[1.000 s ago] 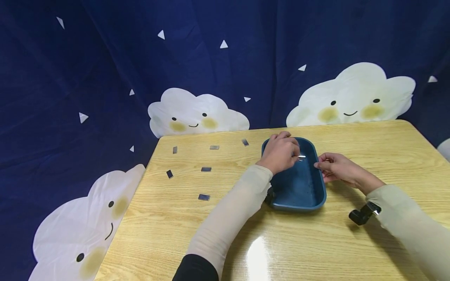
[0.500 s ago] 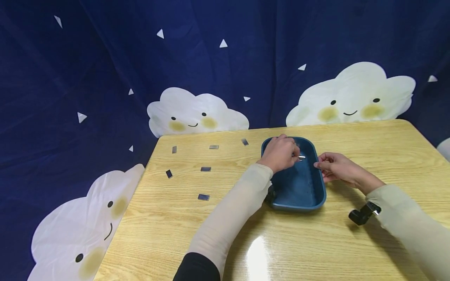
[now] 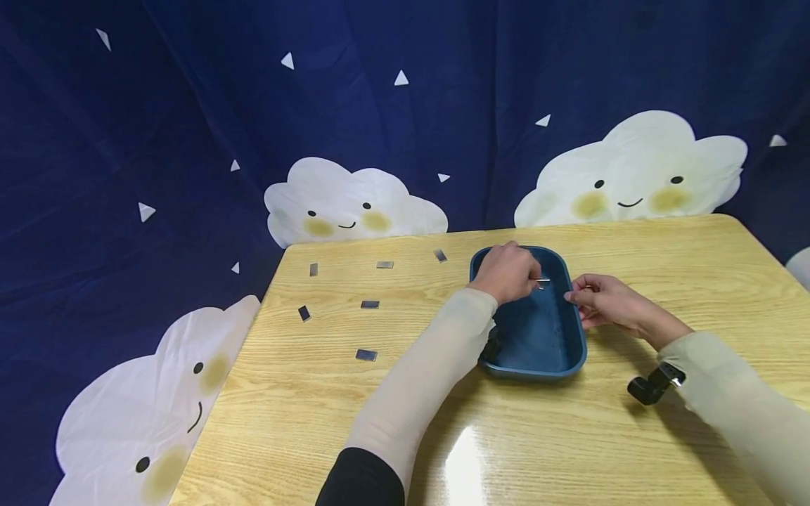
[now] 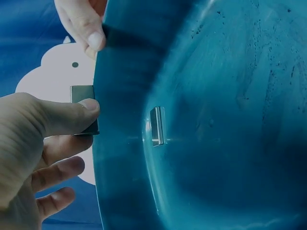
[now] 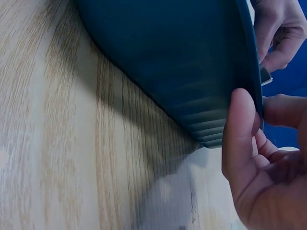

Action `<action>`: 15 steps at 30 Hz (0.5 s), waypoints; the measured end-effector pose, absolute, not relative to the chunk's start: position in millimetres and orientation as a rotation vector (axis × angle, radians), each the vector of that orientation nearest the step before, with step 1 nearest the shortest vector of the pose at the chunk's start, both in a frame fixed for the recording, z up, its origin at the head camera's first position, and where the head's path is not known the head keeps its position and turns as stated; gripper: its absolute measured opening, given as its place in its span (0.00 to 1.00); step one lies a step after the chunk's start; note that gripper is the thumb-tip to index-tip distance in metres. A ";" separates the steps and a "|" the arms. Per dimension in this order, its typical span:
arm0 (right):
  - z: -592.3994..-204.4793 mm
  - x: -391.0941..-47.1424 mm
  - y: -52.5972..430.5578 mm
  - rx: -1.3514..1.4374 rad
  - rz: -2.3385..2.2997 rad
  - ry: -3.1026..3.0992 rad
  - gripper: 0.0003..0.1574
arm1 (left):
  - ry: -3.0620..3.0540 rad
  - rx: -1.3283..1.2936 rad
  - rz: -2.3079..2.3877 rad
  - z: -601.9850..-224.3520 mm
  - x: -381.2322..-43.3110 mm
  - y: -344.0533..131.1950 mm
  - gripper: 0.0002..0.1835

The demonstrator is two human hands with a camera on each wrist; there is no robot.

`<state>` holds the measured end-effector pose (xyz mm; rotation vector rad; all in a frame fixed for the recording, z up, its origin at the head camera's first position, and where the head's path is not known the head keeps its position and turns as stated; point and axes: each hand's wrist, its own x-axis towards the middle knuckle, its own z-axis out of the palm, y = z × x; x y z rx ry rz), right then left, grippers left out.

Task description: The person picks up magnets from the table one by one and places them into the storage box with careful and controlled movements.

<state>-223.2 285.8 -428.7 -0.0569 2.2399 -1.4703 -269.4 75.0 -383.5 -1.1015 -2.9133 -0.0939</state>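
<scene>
In the head view my left hand (image 3: 508, 273) is over the far part of a blue plastic bin (image 3: 534, 371). The left wrist view shows its thumb and forefinger pinching a small flat rectangular metal plate (image 4: 82, 94) beside the bin's rim. The other fingers are spread apart below. Against the bin's inside, where wall meets floor, sits a shiny narrow metal piece (image 4: 157, 125). My right hand (image 3: 609, 307) pinches the bin's right rim between thumb and fingers, as the right wrist view also shows.
Several similar small plates lie spread on the wooden table (image 3: 285, 422) left of the bin, including a near one (image 3: 366, 355) and a far one (image 3: 440, 256). A dark blue curtain (image 3: 354, 84) with printed clouds hangs behind the table's far edge.
My left hand and forearm have shifted very slightly to the right, still holding the plate over the bin. The right hand and the bin stay in place.
</scene>
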 end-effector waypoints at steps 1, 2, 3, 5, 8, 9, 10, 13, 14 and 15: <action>-428.5 -223.2 285.8 -0.053 -1.469 2.240 0.15 | -2.915 -1.101 -0.092 -383.9 -270.2 75.2 0.08; -428.2 -223.1 285.8 -0.050 -1.467 2.242 0.15 | -2.917 -1.100 -0.090 -384.2 -270.8 75.5 0.08; -427.7 -223.0 285.8 -0.048 -1.465 2.244 0.15 | -2.921 -1.099 -0.089 -384.4 -271.5 75.8 0.08; -427.1 -222.7 285.8 -0.044 -1.462 2.245 0.15 | -2.936 -1.093 -0.094 -385.3 -272.5 76.8 0.08; -426.7 -222.2 285.5 -0.048 -1.465 2.246 0.15 | -2.965 -1.075 -0.088 -388.2 -273.9 78.2 0.08; -426.7 -222.1 285.4 -0.050 -1.466 2.247 0.14 | -2.976 -1.070 -0.088 -389.4 -274.1 78.7 0.08; -426.5 -221.9 285.3 -0.051 -1.467 2.246 0.14 | -2.989 -1.064 -0.085 -390.6 -274.4 79.2 0.07; -426.5 -221.8 284.9 -0.053 -1.469 2.248 0.14 | -3.031 -1.052 -0.086 -394.1 -275.5 80.8 0.06; -426.5 -221.7 284.7 -0.052 -1.467 2.248 0.14 | -3.045 -1.053 -0.091 -395.0 -275.6 81.1 0.06; -426.4 -221.6 284.4 -0.052 -1.468 2.246 0.14 | -3.061 -1.052 -0.095 -396.0 -276.0 81.5 0.07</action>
